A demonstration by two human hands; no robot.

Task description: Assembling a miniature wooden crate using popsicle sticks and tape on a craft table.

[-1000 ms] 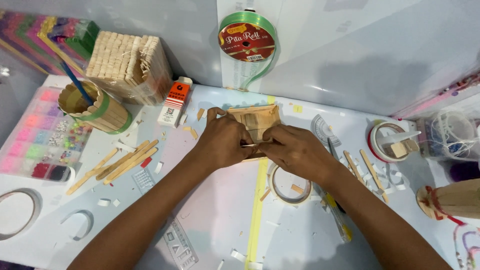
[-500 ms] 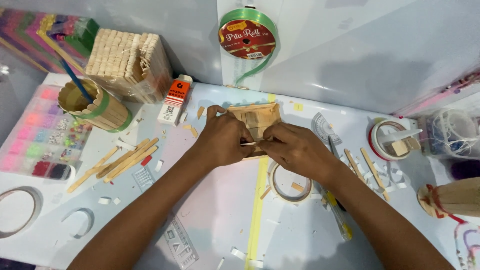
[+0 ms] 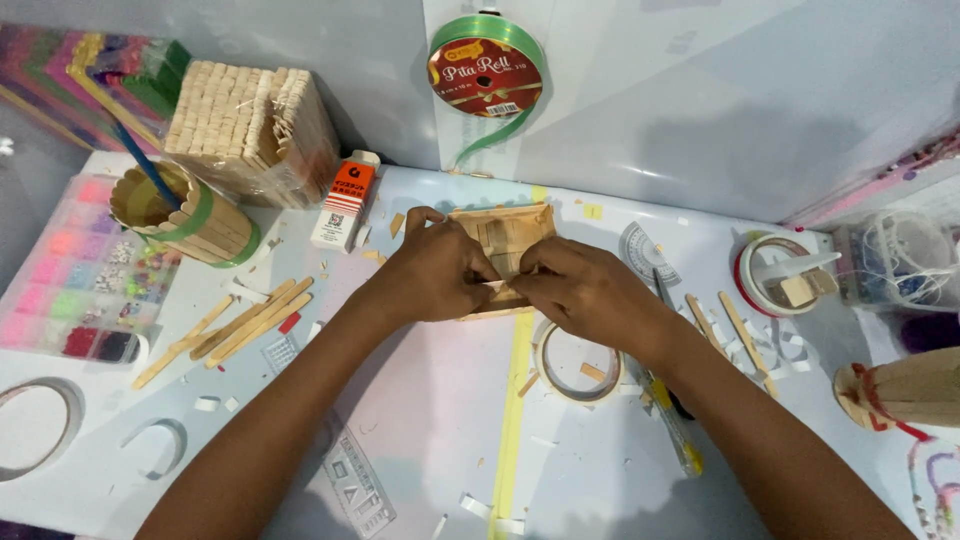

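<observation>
Little has shifted since a second ago: both hands stay pressed to the same small stick frame (image 3: 500,245), which has tipped only slightly and now shows more of its flat face toward me. From my remote seat I judge the piece partly built. Its square border and a few inner slats are in place, but the slats do not yet fill it, and loose craft sticks (image 3: 235,325) lie well off to the left of the left hand, apparently unused.

My left hand (image 3: 440,275) pinches the frame's near left edge between thumb and fingertips. My right hand (image 3: 585,295) is closed on the near right edge, fingers curled over the wood. Between the two thumbs sits a thin stick along the frame's lower side; I cannot tell whether it is already stuck down or only held there.

So the frame sits directly between the hands and just beyond the knuckles, touching both. A tape ring (image 3: 575,360) lies just under the right wrist, a glue bottle (image 3: 343,203) stands beyond the left hand, and a bundle of sticks (image 3: 250,130) sits farther out on that side.
</observation>
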